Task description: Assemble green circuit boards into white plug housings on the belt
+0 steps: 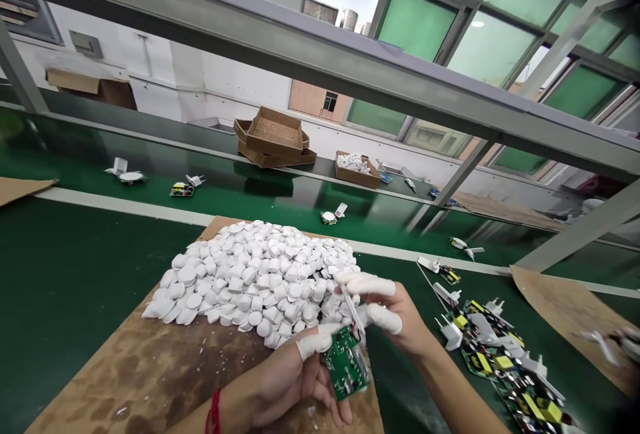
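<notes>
My left hand (295, 381) grips a green circuit board (345, 364) by its edge, thumb on top and fingers beneath. Small dark components dot the face of the board. At its upper end is a thin white plastic piece (356, 314), pinched by my right hand (393, 311) between thumb and fingers. White finger cots cover the left thumb and several right-hand fingertips. Just beyond both hands spreads a large heap of small white rounded pieces (260, 274), resting on a stained brown board (185, 361).
Circuit boards with white plugs (493, 344) are piled at my right. A few similar assemblies lie on the green conveyor belt (275, 201). Cardboard trays (275, 131) and a box of white parts (357, 171) stand behind it. A metal frame beam (300, 54) crosses overhead.
</notes>
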{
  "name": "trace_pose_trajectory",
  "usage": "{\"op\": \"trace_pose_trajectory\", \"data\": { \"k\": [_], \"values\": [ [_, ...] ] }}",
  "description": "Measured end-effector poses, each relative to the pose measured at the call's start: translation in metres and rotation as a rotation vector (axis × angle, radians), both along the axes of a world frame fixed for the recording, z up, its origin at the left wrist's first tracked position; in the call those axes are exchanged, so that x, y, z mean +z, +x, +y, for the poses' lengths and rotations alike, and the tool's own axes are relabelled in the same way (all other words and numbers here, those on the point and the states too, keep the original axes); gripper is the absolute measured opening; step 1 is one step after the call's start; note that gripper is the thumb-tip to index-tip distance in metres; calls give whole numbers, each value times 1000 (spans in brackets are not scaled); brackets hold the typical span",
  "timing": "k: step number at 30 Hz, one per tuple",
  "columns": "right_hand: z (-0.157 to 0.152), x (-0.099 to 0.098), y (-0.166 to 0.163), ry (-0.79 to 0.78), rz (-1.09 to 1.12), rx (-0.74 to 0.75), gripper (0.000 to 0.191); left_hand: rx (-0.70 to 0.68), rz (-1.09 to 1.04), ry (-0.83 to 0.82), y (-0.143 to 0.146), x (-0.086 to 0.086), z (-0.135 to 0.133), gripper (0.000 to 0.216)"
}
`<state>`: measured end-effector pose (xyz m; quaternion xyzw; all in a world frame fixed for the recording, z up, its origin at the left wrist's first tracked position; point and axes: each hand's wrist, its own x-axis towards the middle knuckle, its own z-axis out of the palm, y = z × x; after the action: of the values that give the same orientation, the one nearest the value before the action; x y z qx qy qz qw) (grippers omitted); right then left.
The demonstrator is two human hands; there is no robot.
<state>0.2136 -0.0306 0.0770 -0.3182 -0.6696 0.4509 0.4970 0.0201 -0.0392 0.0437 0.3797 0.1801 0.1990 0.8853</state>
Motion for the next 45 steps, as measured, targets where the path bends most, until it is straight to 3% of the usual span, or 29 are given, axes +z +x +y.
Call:
{"op": "trace_pose_trajectory", "data": {
  "k": [3, 6, 9, 15, 19, 23, 27, 32, 36, 39, 43, 45],
  "values": [
    [15, -21, 11, 59, -55, -254, 36, 89, 45, -39, 1, 1, 2, 48],
    [23, -35, 17, 100, -141, -417, 36, 55, 7, -91, 1, 0, 0, 42],
    [23, -42, 13, 136, -274, -417, 27, -17, -58, -157, -2, 0, -4, 30],
    [21, -52, -13, 511, -1014, -382, 43, -157, -88, -179, -5, 3, -7, 34],
    [23, -57, -23, 514, -1179, -421, 42, -169, -197, -133, -5, 4, -7, 42],
    [21, -57, -26, 476, -1130, -406, 42, -116, -245, -121, -6, 3, -6, 49],
    [19, -62, -28, 481, -989, -402, 45, -52, -133, -112, -9, 3, -4, 42],
    [16, -53, -20, 307, -616, -436, 30, 31, -120, -96, -12, 5, -2, 40],
    [4, -37, -4, 214, -259, -576, 26, 153, -30, -45, -11, 5, 0, 37],
    [-8, -32, -1, 269, -137, -541, 26, 196, 27, 22, -11, 5, 1, 45],
    [-22, -25, -10, 431, -198, -355, 38, 211, 26, 124, -9, 8, 4, 57],
    [-26, -20, -15, 533, -242, -344, 44, 215, 39, 145, -9, 10, 5, 62]
  ]
}}
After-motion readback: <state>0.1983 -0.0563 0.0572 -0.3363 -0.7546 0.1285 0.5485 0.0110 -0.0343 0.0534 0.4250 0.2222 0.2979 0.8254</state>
